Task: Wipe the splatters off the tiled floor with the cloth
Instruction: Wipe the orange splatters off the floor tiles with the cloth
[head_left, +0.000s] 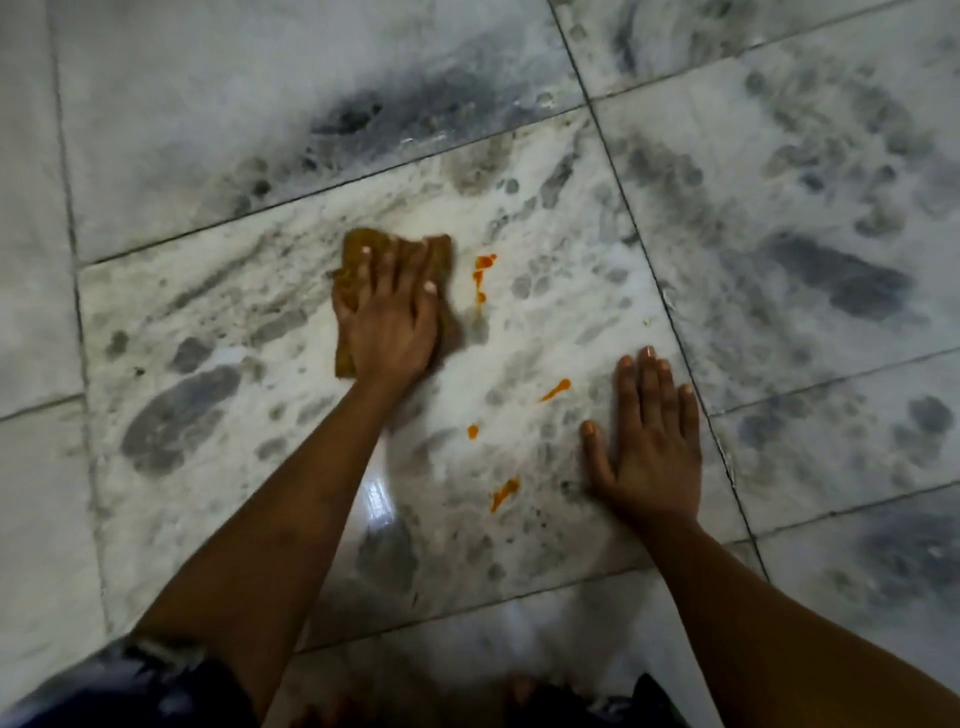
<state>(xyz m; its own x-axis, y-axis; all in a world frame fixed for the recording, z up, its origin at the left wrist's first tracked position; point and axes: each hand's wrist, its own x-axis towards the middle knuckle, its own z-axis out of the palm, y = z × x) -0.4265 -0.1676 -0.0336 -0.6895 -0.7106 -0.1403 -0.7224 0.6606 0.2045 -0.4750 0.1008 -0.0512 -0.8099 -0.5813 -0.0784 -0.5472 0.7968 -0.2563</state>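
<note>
Cloth (400, 260): brown, soft and limp, lying bunched near the far edge of the middle floor tile (249, 291).
Left hand (387, 317): fingers spread, pressing it flat from above.
Right hand (652, 441): flat on the tile, holding nothing.
Splatters (483, 262): orange, just beside the cloth; likely smear easily.

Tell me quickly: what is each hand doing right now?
Left hand: open, fingers flat, pressing the cloth on the floor.
Right hand: open, flat on the tile, holding nothing.
</note>
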